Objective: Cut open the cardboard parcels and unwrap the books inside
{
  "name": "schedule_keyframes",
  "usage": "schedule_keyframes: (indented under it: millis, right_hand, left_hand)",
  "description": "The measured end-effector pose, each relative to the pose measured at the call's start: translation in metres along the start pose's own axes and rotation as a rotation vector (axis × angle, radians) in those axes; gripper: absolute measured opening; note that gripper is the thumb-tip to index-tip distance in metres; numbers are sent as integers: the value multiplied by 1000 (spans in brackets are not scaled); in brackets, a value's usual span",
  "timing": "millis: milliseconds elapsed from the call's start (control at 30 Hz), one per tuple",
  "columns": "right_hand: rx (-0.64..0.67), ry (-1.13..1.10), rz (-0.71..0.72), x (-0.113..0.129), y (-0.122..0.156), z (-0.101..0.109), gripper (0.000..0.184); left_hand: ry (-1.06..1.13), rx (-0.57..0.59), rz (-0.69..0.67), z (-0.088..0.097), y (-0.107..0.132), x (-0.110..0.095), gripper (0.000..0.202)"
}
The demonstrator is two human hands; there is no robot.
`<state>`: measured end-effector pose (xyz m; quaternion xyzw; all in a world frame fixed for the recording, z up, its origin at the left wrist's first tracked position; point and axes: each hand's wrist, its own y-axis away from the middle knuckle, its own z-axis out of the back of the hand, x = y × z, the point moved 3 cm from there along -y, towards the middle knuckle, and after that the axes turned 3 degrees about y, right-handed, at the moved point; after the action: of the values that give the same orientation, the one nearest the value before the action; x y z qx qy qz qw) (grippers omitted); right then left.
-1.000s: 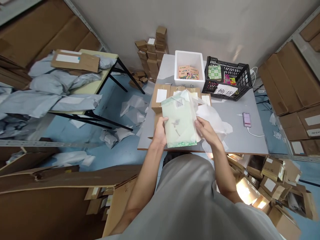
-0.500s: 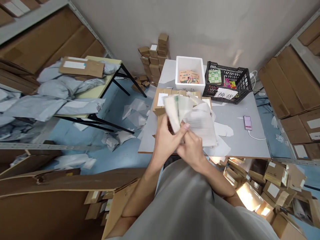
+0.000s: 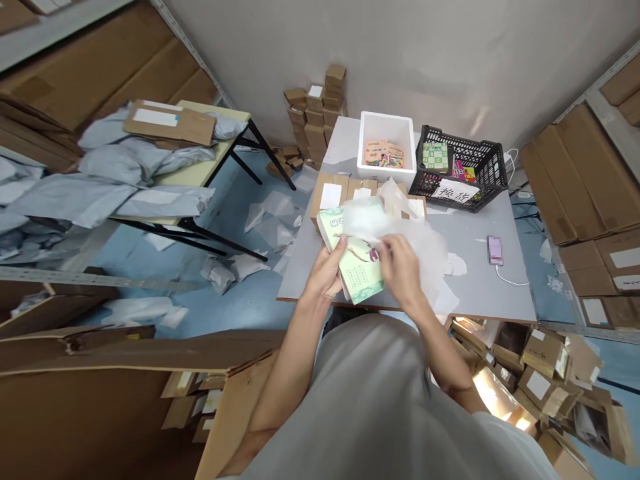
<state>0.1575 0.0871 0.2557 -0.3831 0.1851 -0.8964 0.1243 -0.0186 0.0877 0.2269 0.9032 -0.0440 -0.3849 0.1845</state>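
The left hand (image 3: 323, 270) grasps a pale green book (image 3: 364, 283) at its left edge, with the thumb on the cover and the fingers beneath. The right hand (image 3: 403, 270) is positioned at the book's right side, fingers bent; because of blur, it cannot be told whether they pinch the translucent white wrapping sheet (image 3: 427, 247) there. The sheet covers the upper part of the cover and extends to the right. The exposed cover shows printed characters and a magenta flower. The book is held tilted above the near edge of the grey table (image 3: 470, 287).

Beyond the book, a row of labelled cartons (image 3: 330, 197) stands on the table. Behind this row is a white foam box (image 3: 387, 175) containing small orange printed packs (image 3: 383, 153). Adjacent on the right is a black plastic crate (image 3: 487, 157) with a handwritten paper sign (image 3: 455, 191) on its front. A smartphone (image 3: 495, 250) lies near the table's right side, connected to a white cable (image 3: 513, 282).

To the left, a yellowish table (image 3: 183, 177) supports grey mailer bags (image 3: 107, 167) and a flat carton (image 3: 195, 128). Small cartons (image 3: 316, 119) are stacked against the wall. Opened cartons (image 3: 540, 383) are piled at lower right.
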Motion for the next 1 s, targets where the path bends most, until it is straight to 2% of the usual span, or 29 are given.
schedule_keyframes:
  millis: [100,133,233,300,367,433,467,500,633,700,833,1000]
  right_hand:
    - [-225,25,-272,-60,-18,32,34]
    - [-259,36,-363,-81,-23,42,34]
    - [-138,44,-557,-132,-33,54,31]
    - [-72,69,-594,-144,-32,53,34]
    - [-155,127,-537,-133,-27,51,41]
    - [-268,103,-445,-107,-21,46,48]
    - [-255,19,-416,-91,-19,41,50]
    - [-178,-110,-408,-75,-17,33,52]
    - [343,-629,-499,-18,-13,-3,56]
    - [445,-742,-544,0,-10,-15,56]
    - [444,-734,-594,21,-2,-27,63]
    - [331,-612,-700,46,11,-34,56]
  left_hand:
    - [36,-8,52,12,-2,0,53]
    - [45,-12,63,17,-3,-1,52]
    - [73,-3,113,31,-8,-9,51]
    - [93,25,159,37,-12,-13,50]
    - [101,47,193,42,-15,-17,46]
    - [99,47,210,45,-19,-20,41]
    - [98,45,214,46,-21,-21,40]
    - [98,45,219,46,-23,-22,39]
    - [97,73,239,42,-29,-27,36]
    - [88,86,259,40,-32,-32,35]
    - [65,54,314,43,-38,-40,32]
    - [89,49,376,56,-51,-41,33]
